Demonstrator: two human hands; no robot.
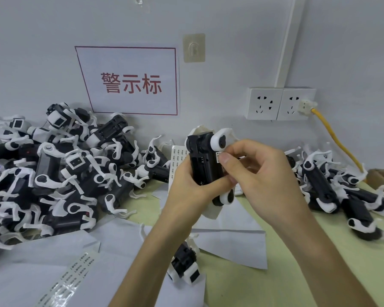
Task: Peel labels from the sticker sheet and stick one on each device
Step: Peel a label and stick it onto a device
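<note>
Both hands meet over the middle of the table (319, 251). The left hand (186, 185) grips a black device (203, 165). The right hand (259, 180) holds it too, its thumb pressing a small white label (218, 156) onto the side. A sheet (176, 160) lies just behind. The left pile (53, 173) and right pile (341, 191) are big. I cannot tell which is done, so lots seems left.

Workshop, labelling station for small-goods assembly. Marks: one black-and-white device (53, 173) heaped by the dozen at left and right; label sheets (177, 160) on a green bench (242, 289); red-bordered printed sign (131, 83) on the wall; double socket (279, 104) under surface conduit (290, 41) — yellow cable (337, 140) plugged in.
</note>
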